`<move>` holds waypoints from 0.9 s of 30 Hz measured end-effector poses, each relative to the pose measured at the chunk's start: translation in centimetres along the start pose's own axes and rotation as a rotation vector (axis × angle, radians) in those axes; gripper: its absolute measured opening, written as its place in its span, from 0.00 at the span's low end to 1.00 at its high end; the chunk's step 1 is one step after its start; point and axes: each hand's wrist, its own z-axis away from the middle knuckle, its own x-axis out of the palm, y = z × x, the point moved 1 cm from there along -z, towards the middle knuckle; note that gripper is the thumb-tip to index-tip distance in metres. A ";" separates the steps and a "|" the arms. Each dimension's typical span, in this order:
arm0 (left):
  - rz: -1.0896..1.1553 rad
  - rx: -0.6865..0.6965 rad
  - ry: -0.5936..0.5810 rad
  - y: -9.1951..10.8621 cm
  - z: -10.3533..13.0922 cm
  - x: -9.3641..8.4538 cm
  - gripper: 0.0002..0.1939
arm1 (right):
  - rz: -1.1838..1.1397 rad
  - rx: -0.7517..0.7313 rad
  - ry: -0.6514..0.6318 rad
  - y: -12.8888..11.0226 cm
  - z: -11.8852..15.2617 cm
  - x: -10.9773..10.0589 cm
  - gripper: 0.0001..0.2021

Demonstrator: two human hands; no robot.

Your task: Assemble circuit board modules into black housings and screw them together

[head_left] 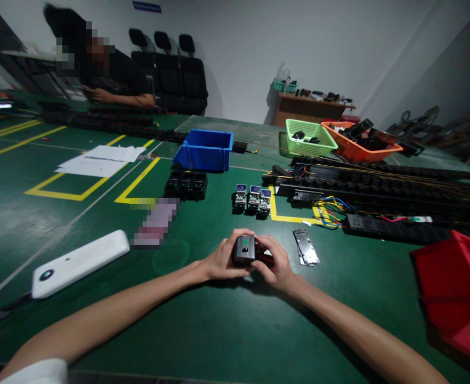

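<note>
Black box (245,249), one, between two hands (222,260) (277,263); three circuit modules (254,199) beyond.

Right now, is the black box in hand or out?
In: the left hand grips the black box on one side, the right hand at the other.

Lighting was dim and uneven: the wall (235,64) read pale grey, while both upper corners sank into darkness. Soft shadows lay under the right forearm (350,322) and beside the seats (181,69). Mild glare showed on the metal plate (307,248). The black box (245,250) was reasonably sharp. Pixel blocks masked part of the co-worker (125,77) and a flat item (157,224). Wide-angle stretching distorted the red bin (454,293); distant clutter (413,125) was indistinct.
</note>
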 end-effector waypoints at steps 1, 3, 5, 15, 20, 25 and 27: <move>0.001 -0.001 0.000 0.0 0.0 0.0 0.41 | 0.006 0.000 -0.001 0.0 0.0 0.0 0.23; 0.001 -0.005 0.001 0.0 0.0 0.0 0.41 | 0.016 0.003 -0.002 -0.1 0.0 0.0 0.22; -0.004 -0.007 0.004 0.0 0.0 0.1 0.41 | 0.020 0.006 -0.002 -0.1 0.0 -0.1 0.22; -0.013 0.020 0.015 0.1 0.1 0.1 0.40 | 0.008 -0.012 -0.003 -0.1 0.0 0.0 0.23; -0.024 -0.047 0.037 0.1 0.1 0.2 0.41 | 0.065 0.007 -0.009 0.1 0.0 0.1 0.23; 0.073 -0.026 0.096 0.4 0.0 0.0 0.41 | 0.118 -0.041 -0.034 -0.4 0.0 0.1 0.26; 0.120 -0.036 0.126 0.5 -0.1 0.1 0.39 | 0.133 -0.056 -0.033 -0.7 0.0 0.1 0.27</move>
